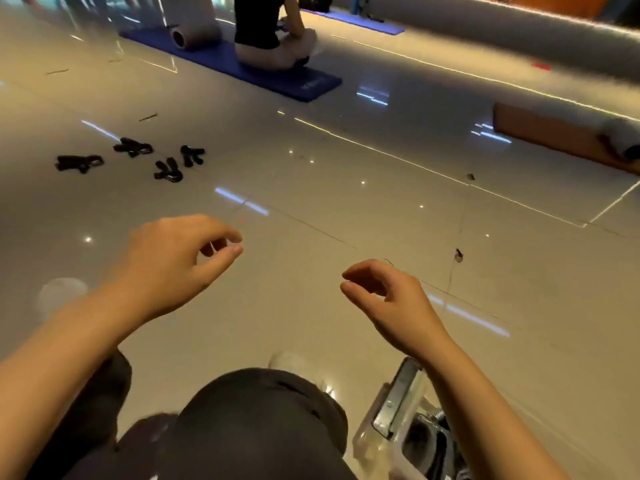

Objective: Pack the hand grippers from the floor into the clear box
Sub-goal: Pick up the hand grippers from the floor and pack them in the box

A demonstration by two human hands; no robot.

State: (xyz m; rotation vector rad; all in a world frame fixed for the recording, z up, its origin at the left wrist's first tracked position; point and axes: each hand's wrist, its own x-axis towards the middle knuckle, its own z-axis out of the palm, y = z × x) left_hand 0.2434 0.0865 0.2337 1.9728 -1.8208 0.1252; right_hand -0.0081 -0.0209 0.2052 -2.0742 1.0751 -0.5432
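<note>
Several black hand grippers (pixel 168 170) lie scattered on the shiny tiled floor at the left, well ahead of me. My left hand (pixel 173 261) hovers over the floor with loosely curled fingers and holds nothing. My right hand (pixel 388 299) hangs the same way further right, also with nothing in it. The clear box (pixel 398 427) sits at the bottom right under my right forearm, and something dark and metallic shows inside it. Both hands are far short of the grippers.
My dark-clothed knees (pixel 256 427) fill the bottom centre. A person (pixel 270 29) sits on a blue mat (pixel 242 64) at the back, beside a rolled mat (pixel 194 32). An orange mat (pixel 561 136) lies at the right.
</note>
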